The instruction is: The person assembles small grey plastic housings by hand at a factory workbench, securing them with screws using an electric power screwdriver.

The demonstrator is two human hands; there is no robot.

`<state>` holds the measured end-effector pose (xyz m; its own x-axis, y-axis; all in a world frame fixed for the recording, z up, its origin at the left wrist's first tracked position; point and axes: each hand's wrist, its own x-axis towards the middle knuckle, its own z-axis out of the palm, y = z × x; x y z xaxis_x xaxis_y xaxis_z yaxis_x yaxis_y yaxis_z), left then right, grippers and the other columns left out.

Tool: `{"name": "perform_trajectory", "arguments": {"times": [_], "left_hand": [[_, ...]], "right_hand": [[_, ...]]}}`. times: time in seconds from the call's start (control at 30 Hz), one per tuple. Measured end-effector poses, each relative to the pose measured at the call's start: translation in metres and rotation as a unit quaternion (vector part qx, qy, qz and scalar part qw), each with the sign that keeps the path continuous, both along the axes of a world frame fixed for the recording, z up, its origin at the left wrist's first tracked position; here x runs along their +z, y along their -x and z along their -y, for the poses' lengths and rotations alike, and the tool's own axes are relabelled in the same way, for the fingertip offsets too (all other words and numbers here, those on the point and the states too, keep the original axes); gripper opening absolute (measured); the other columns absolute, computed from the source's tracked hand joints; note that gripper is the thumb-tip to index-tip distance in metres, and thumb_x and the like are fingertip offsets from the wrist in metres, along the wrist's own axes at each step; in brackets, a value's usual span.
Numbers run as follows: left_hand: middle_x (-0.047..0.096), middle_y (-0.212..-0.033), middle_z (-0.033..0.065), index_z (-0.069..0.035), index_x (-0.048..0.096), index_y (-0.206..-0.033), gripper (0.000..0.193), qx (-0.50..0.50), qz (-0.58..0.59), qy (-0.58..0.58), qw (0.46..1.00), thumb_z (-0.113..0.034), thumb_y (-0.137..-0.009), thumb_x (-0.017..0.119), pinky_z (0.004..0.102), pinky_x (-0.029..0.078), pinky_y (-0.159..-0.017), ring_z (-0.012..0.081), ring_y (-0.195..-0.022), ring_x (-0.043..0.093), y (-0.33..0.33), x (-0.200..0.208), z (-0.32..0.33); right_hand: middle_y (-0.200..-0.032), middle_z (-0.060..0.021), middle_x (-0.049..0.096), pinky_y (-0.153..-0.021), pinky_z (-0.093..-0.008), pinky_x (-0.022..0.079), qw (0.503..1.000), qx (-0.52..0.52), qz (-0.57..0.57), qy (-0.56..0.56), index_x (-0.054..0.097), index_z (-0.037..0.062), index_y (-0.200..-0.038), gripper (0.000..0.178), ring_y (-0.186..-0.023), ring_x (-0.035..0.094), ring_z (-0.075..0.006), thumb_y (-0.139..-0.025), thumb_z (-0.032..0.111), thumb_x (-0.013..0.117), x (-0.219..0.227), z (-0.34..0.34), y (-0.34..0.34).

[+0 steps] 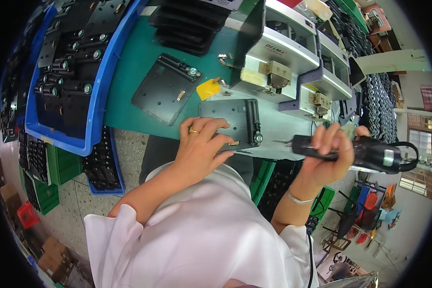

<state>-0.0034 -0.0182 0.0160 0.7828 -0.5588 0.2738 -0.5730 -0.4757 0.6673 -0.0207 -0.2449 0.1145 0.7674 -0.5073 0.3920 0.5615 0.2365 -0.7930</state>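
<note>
My right hand (pixel 332 150) is wrapped around a black electric screwdriver (pixel 369 152), raised at the right of the bench. Its thin bit points left, apart from the work. A black flat plate (pixel 225 115) with a cylindrical hinge-like bar (pixel 253 120) along its right side lies before me. My left hand (pixel 201 144) rests over this plate's near left corner, fingers spread. Its thumb and forefinger are beside a small brass-coloured piece (pixel 234 143) at the near edge. A similar black plate (pixel 165 91) with a bar lies further left, next to a yellow tag (pixel 208 89).
A blue tray (pixel 93 127) of finished-looking black plates stands at left. Stacked black plates (pixel 189 24) lie at the back of the green bench mat (pixel 125 103). Two grey machines (pixel 283 53) stand back right. A black cord (pixel 410 156) trails from the screwdriver.
</note>
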Motion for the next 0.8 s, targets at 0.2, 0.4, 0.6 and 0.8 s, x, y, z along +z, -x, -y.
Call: {"name": "perform_trajectory", "arguments": {"times": [0.2,0.4,0.6,0.8], "left_hand": [[0.053,-0.120,0.0016,-0.016,0.065,-0.095,0.029,-0.004,-0.027,-0.001,1.000,-0.019,-0.069,0.078,0.0452,0.029,-0.098,0.0244,-0.114,0.047,-0.003,0.001,-0.004],[0.056,-0.120,0.0011,-0.016,0.066,-0.093,0.029,0.011,-0.050,0.001,0.999,-0.018,-0.068,0.080,0.0427,0.029,-0.096,0.0244,-0.115,0.049,-0.007,0.003,-0.009],[0.056,-0.120,-0.0003,-0.016,0.065,-0.094,0.030,0.013,-0.053,0.008,0.998,-0.017,-0.067,0.080,0.0420,0.029,-0.096,0.0233,-0.114,0.049,-0.007,0.000,-0.009],[0.055,-0.120,-0.0008,-0.016,0.065,-0.093,0.029,0.009,-0.053,0.009,0.999,-0.018,-0.068,0.080,0.0418,0.029,-0.096,0.0231,-0.114,0.049,-0.006,0.000,-0.008]], "right_hand": [[-0.059,-0.0027,0.047,-0.046,-0.0328,0.046,0.997,0.053,-0.041,0.037,0.035,0.0142,-0.117,0.049,-0.045,0.047,-0.0158,-0.084,0.007,0.070,-0.031,-0.064,0.003],[-0.059,-0.0038,0.049,-0.048,-0.0352,0.047,0.992,0.071,-0.036,0.096,0.032,0.0142,-0.117,0.048,-0.046,0.048,-0.0173,-0.086,0.008,0.069,-0.038,-0.070,0.001],[-0.052,-0.0029,0.042,-0.043,-0.0319,0.041,0.982,0.064,-0.020,0.178,0.033,0.0133,-0.121,0.043,-0.045,0.043,-0.0150,-0.089,0.009,0.061,-0.043,-0.076,-0.002],[-0.051,-0.0032,0.042,-0.044,-0.0314,0.042,0.980,0.071,-0.018,0.185,0.032,0.0134,-0.120,0.044,-0.044,0.043,-0.0148,-0.089,0.012,0.064,-0.050,-0.080,-0.004]]}}
